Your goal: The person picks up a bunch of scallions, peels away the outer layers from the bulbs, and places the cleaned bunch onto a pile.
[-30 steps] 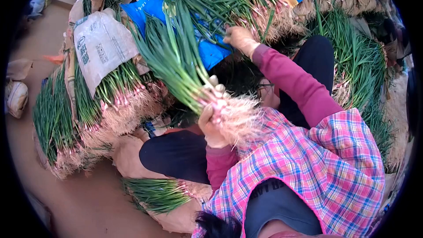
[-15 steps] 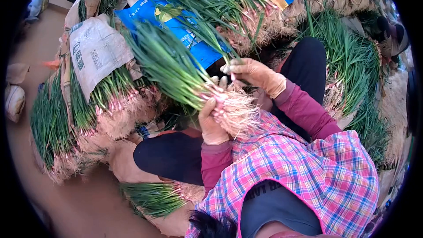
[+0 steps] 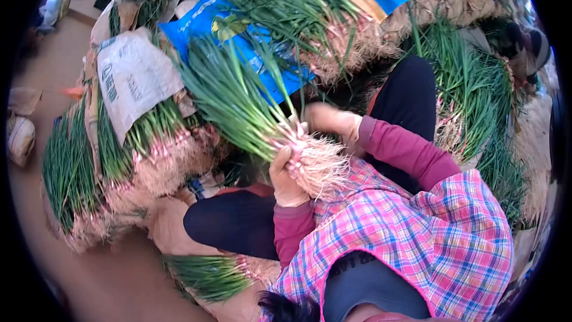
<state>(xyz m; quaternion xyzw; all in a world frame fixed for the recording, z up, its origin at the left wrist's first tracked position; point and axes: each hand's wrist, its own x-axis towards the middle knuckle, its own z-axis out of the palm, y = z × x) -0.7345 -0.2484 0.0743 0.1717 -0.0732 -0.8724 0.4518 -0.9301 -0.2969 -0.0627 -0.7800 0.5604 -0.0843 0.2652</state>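
Taking the held bunch as the centre of a clock with twelve at the top of the view, the thick bunch of long green stalks with pinkish-white bulbs and pale stringy roots (image 3: 243, 110) slants across the middle, its leaves fanning towards eleven o'clock and its roots towards four; the left hand (image 3: 287, 186), below a maroon sleeve at about five o'clock, is closed around the bulb end, thumb on the near side; the right hand (image 3: 335, 120), at three o'clock, is blurred, its fingertips at or just beside the bulbs, and how far it is open or whether it grips a stalk I cannot tell; behind the leaves, towards eleven o'clock, lies a blue printed plastic sheet (image 3: 189, 28); at twelve o'clock a large heap of similar green stalks (image 3: 286, 9) is spread, roots turned towards one o'clock; at ten o'clock a whitish printed sack (image 3: 136, 68) drapes over part of a row of packed, root-ended bundles (image 3: 116, 158); at seven o'clock, beyond a knee in dark cloth (image 3: 235, 223), rests a small green bundle (image 3: 210, 278); near three o'clock, past the other knee, sits another leafy green pile (image 3: 471, 86); a pink-and-blue plaid garment (image 3: 411, 223) fills four o'clock.
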